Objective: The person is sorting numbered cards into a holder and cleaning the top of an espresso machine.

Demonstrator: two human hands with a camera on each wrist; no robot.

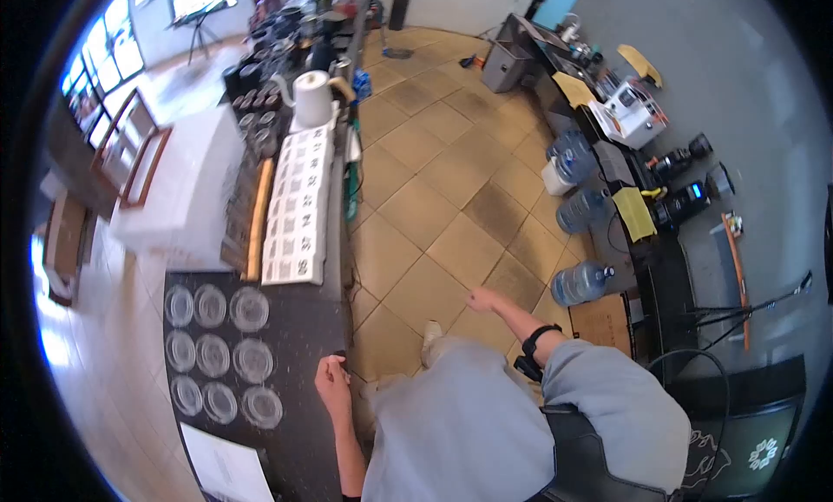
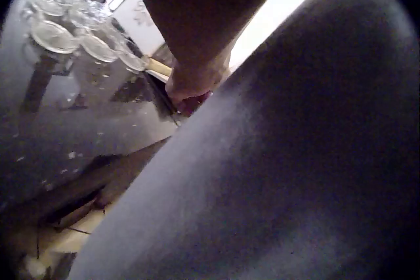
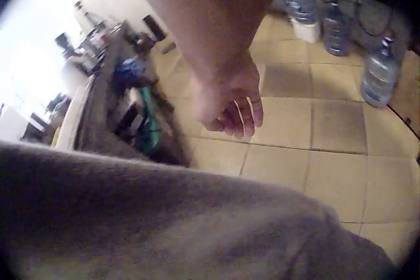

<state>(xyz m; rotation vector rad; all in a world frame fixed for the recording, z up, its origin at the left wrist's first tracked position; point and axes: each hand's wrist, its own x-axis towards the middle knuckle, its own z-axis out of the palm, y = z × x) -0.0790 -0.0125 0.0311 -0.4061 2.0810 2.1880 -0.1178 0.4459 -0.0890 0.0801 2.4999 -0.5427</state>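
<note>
My left hand (image 1: 333, 382) is over the right edge of the dark counter (image 1: 304, 328), its fingers bent. A small dark patch shows at its fingertips in the head view; I cannot tell whether the hand holds anything. In the left wrist view the forearm and grey clothing partly cover this hand (image 2: 197, 80). Round clear glass lids or dishes (image 1: 213, 356) lie in rows on the counter, left of that hand. Out over the tiled floor hangs my right hand (image 1: 482, 300). Its loosely curled fingers (image 3: 244, 117) show nothing between them in the right wrist view.
Beyond the glass pieces lies a white numbered board (image 1: 297, 209), with a white kettle (image 1: 312, 98) behind it. A paper sheet (image 1: 227, 467) lies at the counter's near end. Large water bottles (image 1: 581, 283) and a cardboard box (image 1: 601, 321) line the right side of the tiled floor (image 1: 416, 216).
</note>
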